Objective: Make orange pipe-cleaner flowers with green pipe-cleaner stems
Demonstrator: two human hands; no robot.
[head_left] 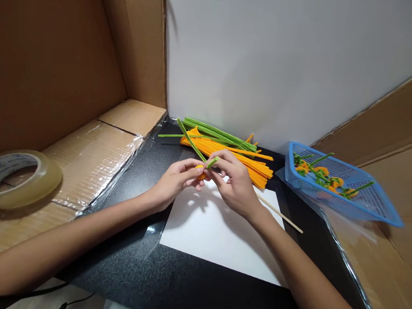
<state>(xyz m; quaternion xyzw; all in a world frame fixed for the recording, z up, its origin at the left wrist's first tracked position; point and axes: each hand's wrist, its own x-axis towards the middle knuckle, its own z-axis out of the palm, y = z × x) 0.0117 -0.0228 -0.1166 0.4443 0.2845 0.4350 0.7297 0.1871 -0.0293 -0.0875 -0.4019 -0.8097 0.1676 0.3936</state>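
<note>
Above a white sheet of paper [214,236], my two hands meet over a small piece made of fuzzy pipe cleaners. My left hand [177,181] pinches its orange coiled part [201,172] between thumb and fingers. My right hand [236,180] is closed on the green pipe cleaner [192,141], one end of which sticks up to the left while a short bent end shows at the fingertips. Just behind the hands lie a bundle of orange pipe cleaners [258,170] and a bundle of green pipe cleaners [215,130]. The fingers partly hide the joint between orange and green.
A blue plastic basket [344,208] on the right holds several orange and green pipe-cleaner pieces [320,172]. A thin wooden stick [283,215] lies by the paper. At left, a large tape roll [42,187] rests on cardboard [81,154]. A white wall [288,61] stands behind the black tabletop [120,247].
</note>
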